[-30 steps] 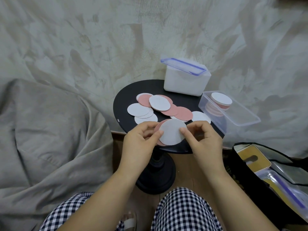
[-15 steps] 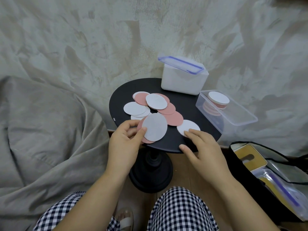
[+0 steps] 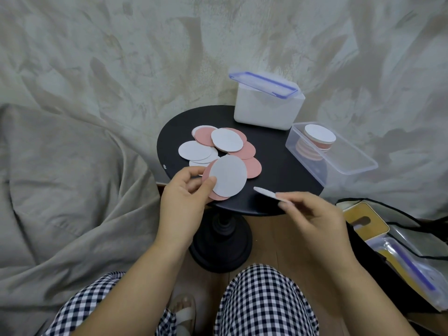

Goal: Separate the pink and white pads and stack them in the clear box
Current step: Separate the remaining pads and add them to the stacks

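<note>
My left hand (image 3: 185, 202) pinches a small stack of round pads (image 3: 228, 177), white on top and pink beneath, over the front of the round black table (image 3: 278, 170). My right hand (image 3: 315, 217) pinches one white pad (image 3: 265, 193) by its edge, lifted nearly flat just above the table's front right. Several loose pink and white pads (image 3: 218, 146) overlap in the table's middle. The clear box (image 3: 339, 158) hangs over the table's right edge and holds a stack of pads (image 3: 317, 139) with a white one on top.
A white tub with a blue-rimmed lid (image 3: 266, 105) stands at the table's back. An open black bag (image 3: 400, 251) with boxes lies on the floor at the right. Grey fabric (image 3: 72, 190) covers the left. My checkered knees (image 3: 261, 301) sit below the table.
My right hand let go of the stack, reached to the white pad lying on the table's front right and picked it up by the edge. My left hand kept the stack, shifting slightly left.
</note>
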{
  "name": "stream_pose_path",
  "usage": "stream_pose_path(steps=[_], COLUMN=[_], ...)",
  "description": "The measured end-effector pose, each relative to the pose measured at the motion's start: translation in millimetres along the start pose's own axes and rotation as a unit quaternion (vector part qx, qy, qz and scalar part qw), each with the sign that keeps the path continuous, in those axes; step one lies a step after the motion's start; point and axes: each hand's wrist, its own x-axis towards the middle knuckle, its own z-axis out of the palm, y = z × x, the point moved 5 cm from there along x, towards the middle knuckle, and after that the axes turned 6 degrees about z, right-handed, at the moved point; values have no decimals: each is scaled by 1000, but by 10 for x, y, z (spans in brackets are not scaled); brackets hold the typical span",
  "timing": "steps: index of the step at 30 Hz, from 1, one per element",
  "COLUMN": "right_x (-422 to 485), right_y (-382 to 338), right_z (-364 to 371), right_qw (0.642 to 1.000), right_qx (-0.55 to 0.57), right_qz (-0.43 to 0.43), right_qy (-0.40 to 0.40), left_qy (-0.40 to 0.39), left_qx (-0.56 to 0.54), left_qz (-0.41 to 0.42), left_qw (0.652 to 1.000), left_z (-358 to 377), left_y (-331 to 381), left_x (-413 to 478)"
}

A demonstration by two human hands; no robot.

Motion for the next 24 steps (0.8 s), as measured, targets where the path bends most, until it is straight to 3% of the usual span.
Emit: stream_pose_path(steps=[6, 12, 16, 24], right_x=[120, 207, 246, 233], right_y=[14, -49, -81, -50], right_z=[125, 280, 311, 320], right_qw=[978, 958, 966, 999], right_qx=[169, 239, 222, 33], right_qz=[125, 155, 135, 17], right_qy=[-2, 20, 3, 26], left_qy=[-57, -115, -128, -152], left_qx=[-71, -67, -20, 194], left_qz=[-19, -9, 12, 170], left_qw=[996, 991, 991, 954], left_z=[123, 241, 319, 462], left_y=[54, 99, 107, 134], left_x=[-35, -65, -17, 1])
